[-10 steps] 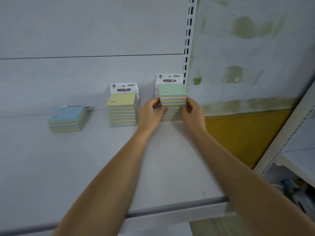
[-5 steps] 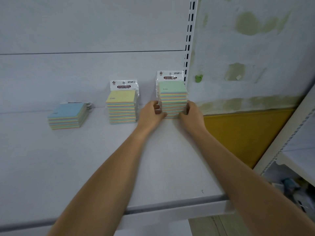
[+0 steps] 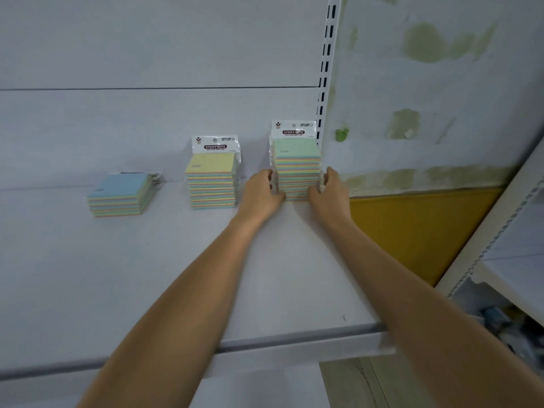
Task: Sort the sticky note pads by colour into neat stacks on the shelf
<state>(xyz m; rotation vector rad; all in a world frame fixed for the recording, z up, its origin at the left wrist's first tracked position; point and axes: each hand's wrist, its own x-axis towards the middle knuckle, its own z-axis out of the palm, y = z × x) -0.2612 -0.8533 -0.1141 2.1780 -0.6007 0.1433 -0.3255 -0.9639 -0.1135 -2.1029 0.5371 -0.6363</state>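
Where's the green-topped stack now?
Green-topped stack: back right of the shelf, beside the slotted upright, right of the yellow-topped stack, gripped between left hand and right hand.

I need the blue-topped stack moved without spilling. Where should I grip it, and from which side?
Grip the blue-topped stack by its left and right side faces, low down, reaching in from the front of the shelf. It is a low pile of separate square pads, so squeezing the sides probably holds every layer together.
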